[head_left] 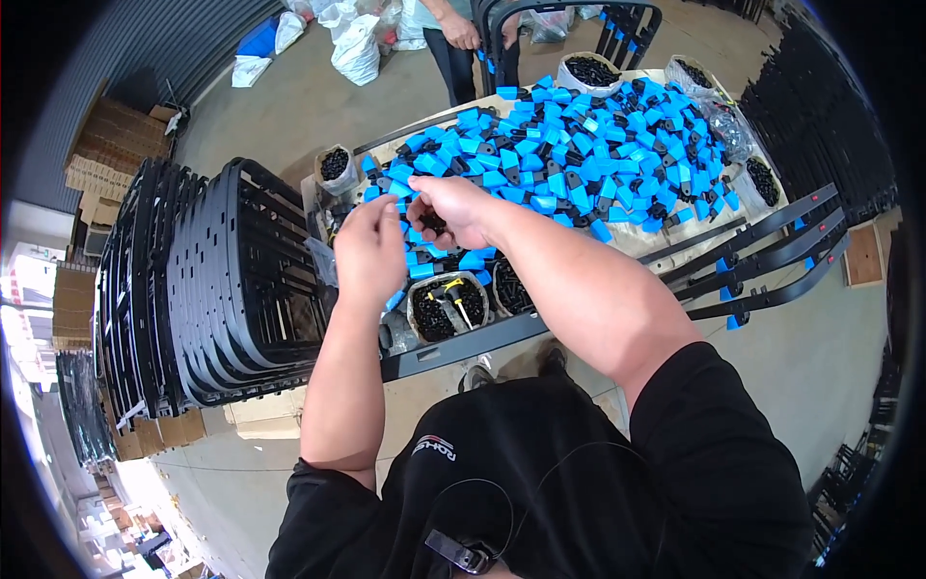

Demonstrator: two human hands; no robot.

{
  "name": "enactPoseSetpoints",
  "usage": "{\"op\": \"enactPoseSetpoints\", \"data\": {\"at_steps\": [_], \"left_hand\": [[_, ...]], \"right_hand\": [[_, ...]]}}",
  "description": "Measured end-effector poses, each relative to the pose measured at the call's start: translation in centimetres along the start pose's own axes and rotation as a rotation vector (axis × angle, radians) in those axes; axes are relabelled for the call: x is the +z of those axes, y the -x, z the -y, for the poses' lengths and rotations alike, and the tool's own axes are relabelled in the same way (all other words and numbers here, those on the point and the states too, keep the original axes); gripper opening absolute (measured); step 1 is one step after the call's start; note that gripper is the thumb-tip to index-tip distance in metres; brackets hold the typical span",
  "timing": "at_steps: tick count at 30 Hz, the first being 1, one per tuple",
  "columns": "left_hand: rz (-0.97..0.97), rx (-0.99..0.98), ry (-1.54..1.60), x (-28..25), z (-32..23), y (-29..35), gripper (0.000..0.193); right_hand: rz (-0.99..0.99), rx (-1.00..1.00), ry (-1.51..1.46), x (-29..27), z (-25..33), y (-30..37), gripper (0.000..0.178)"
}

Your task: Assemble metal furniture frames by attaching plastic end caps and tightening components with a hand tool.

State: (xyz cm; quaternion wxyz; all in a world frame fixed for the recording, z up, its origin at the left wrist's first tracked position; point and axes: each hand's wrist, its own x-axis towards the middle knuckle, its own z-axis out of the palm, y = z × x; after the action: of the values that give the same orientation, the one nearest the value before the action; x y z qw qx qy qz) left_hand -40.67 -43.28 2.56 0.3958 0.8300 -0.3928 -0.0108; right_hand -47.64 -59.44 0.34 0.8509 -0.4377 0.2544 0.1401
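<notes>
Worktable (632, 241), pale top. My right hand (453, 210): curled about small dark parts (431, 224). My left hand (369, 253): just beside, fingers partly hidden; grip, I cannot tell. Blue-and-black caps (550, 159): heaped beyond and rightward, long axis left-to-right, right hand nearer.

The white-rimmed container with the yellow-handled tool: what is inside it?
Small black parts show, with the yellow-handled tool lying on top. Whatever is deeper is covered from view.
</notes>
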Motion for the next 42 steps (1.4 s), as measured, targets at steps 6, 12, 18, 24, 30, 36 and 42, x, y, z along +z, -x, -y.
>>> {"op": "enactPoseSetpoints", "data": {"at_steps": [6,12,18,24,30,36,42], "left_hand": [[0.048,-0.550,0.639,0.5,4.0,-1.5,0.022],[-0.032,-0.687,0.700,1.3,6.4,-2.4,0.018],[0.016,-0.651,0.570,2.8,7.7,-1.5,0.019],[0.020,-0.630,0.504,2.6,7.4,-1.7,0.020],[0.040,-0.688,0.543,1.9,6.9,-2.2,0.018],[0.032,-0.667,0.547,2.0,6.8,-2.0,0.022],[0.059,-0.665,0.519,1.9,6.7,-1.7,0.024]], "right_hand": [[-0.103,-0.053,0.002,-0.1,-0.1,0.1,0.033],[-0.212,-0.138,0.115,-0.1,-0.1,0.0,0.032],[-0.223,-0.180,0.164,0.6,-0.3,0.3,0.034],[-0.261,-0.185,0.169,0.6,0.1,0.6,0.040],[-0.245,-0.196,0.232,0.8,0.1,0.4,0.039],[-0.221,-0.175,0.239,0.2,-0.2,0.1,0.039],[-0.226,-0.179,0.252,0.3,-0.2,0.4,0.039]]}}
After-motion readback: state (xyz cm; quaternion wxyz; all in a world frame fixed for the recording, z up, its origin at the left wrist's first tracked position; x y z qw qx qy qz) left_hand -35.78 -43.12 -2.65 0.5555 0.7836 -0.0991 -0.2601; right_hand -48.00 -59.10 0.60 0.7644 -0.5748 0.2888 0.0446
